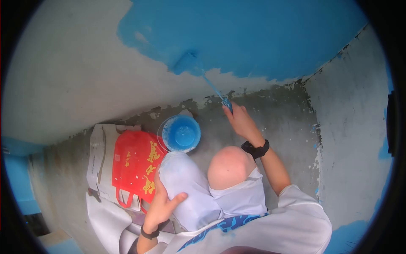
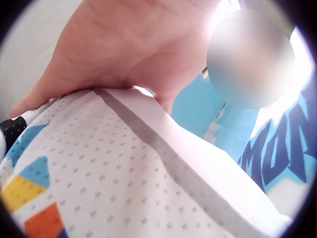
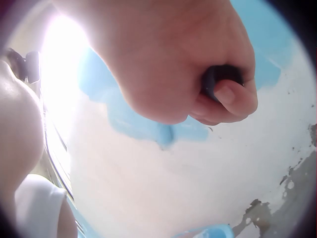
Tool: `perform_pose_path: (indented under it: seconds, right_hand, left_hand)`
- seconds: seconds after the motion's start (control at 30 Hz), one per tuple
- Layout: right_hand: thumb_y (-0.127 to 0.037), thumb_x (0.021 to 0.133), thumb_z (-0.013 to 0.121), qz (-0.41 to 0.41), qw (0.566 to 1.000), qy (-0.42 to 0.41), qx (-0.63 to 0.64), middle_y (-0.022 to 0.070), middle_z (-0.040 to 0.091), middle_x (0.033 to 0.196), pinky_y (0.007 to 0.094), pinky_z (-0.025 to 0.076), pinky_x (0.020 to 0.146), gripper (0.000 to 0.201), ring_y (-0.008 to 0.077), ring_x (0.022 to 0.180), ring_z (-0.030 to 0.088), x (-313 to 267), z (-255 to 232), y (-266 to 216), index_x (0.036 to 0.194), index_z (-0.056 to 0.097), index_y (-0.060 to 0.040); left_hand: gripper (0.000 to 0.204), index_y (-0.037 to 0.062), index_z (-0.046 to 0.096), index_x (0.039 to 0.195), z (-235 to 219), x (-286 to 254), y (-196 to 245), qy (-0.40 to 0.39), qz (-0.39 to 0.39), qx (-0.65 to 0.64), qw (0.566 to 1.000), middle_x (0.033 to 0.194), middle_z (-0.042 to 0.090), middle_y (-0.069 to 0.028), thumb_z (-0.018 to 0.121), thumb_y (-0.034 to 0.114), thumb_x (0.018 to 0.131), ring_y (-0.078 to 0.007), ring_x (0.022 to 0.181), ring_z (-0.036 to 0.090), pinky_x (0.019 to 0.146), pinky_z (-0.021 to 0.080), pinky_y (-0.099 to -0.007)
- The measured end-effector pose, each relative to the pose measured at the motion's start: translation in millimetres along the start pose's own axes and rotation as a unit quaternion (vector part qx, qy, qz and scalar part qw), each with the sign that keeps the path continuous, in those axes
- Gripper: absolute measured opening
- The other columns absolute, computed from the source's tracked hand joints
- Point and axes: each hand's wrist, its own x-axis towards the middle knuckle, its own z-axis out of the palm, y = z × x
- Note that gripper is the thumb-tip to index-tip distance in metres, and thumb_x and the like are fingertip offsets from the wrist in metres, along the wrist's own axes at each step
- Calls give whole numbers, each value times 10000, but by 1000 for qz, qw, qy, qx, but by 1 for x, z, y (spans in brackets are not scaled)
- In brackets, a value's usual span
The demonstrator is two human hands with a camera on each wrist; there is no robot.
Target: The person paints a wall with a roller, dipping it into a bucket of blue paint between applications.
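Observation:
My right hand (image 1: 244, 123) grips the dark handle of a paint roller (image 1: 215, 88); in the right wrist view, the fingers (image 3: 237, 101) curl round the handle end (image 3: 212, 83). The roller's blue-coated head lies against the wall, at the lower edge of the wet blue paint (image 1: 253, 38). My left hand (image 1: 160, 204) rests on the white trouser leg (image 1: 186, 186), thumb spread away from the fingers. In the left wrist view, that hand (image 2: 133, 44) lies over the patterned white cloth (image 2: 109, 158). A clear bucket with blue paint (image 1: 182, 133) stands on the floor before the knees.
A red bag with yellow lettering (image 1: 133, 158) lies left of the bucket, over a whitish sheet (image 1: 96, 156). Unpainted pale wall (image 1: 76, 72) spreads left of the blue area. At right, a grey wall (image 1: 351, 118) meets the paint-flecked floor (image 1: 292, 122).

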Motion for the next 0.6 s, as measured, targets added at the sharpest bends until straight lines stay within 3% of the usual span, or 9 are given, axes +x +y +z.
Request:
perform_pose_path:
  seconds: [0.07, 0.13, 0.2, 0.27, 0.4, 0.47, 0.53, 0.6]
  right_hand:
    - [-378, 1072, 495, 6, 1000, -1, -2, 319, 651, 949, 581, 455, 828, 413, 541, 951, 566, 0, 3, 17, 1075, 606, 19]
    - [-386, 1072, 493, 9, 1000, -5, -7, 321, 652, 960, 585, 456, 834, 422, 539, 950, 568, -3, 6, 42, 1076, 606, 21]
    - [-394, 1072, 493, 5, 999, 45, -11, 321, 650, 947, 596, 453, 844, 435, 540, 953, 574, -8, 9, 56, 1061, 613, 24]
    - [-398, 1071, 494, 2, 999, 39, -19, 326, 648, 952, 592, 457, 842, 439, 540, 958, 576, -9, 7, 55, 1056, 614, 24]
    - [-371, 1065, 510, -11, 999, 28, -30, 291, 650, 875, 555, 459, 805, 415, 515, 920, 582, -4, -4, 11, 1026, 626, 25]
    - [-373, 1065, 510, -5, 999, 29, -43, 290, 649, 868, 564, 453, 795, 413, 519, 924, 577, 2, 2, 0, 1032, 624, 23]
    - [-375, 1066, 510, -7, 998, 28, -60, 290, 648, 861, 573, 447, 784, 411, 524, 927, 571, 3, 2, -2, 1038, 621, 20]
    - [-387, 1071, 496, 10, 1000, -23, -13, 301, 651, 878, 581, 450, 795, 428, 522, 948, 573, 5, 1, 2, 1073, 613, 25]
  left_hand:
    - [1121, -80, 15, 1582, 0, -2, 4, -5, -5, -29, 1000, 1583, 226, -284, 778, 342, 877, -369, 1477, 291, 1224, 247, -433]
    - [1124, -81, 14, 1581, -1, -3, 4, -2, -6, -14, 1000, 1581, 234, -282, 780, 343, 875, -369, 1476, 294, 1223, 248, -435]
    - [1128, -82, 13, 1581, -1, -4, 1, -1, -9, 4, 1000, 1578, 242, -280, 782, 343, 873, -368, 1475, 297, 1223, 248, -436]
    - [1114, -5, 15, 1602, -2, -2, -3, -3, 6, 31, 1000, 1571, 311, -248, 764, 399, 884, -349, 1451, 353, 1202, 290, -440]
    - [1107, 2, 11, 1605, -1, 0, 3, -17, 5, 14, 1000, 1572, 310, -247, 760, 392, 889, -348, 1450, 354, 1202, 291, -441]
    - [1105, -51, 32, 1593, 1, 1, 8, -11, -2, -47, 999, 1581, 262, -255, 787, 315, 875, -353, 1465, 312, 1218, 258, -436]
    - [1103, -48, 29, 1593, 0, 0, 6, -12, 3, -42, 999, 1580, 265, -255, 786, 308, 875, -351, 1464, 314, 1216, 261, -436]
    - [1102, -46, 27, 1594, 0, 0, 6, -8, 8, -41, 999, 1580, 267, -254, 786, 302, 875, -349, 1463, 316, 1215, 264, -437]
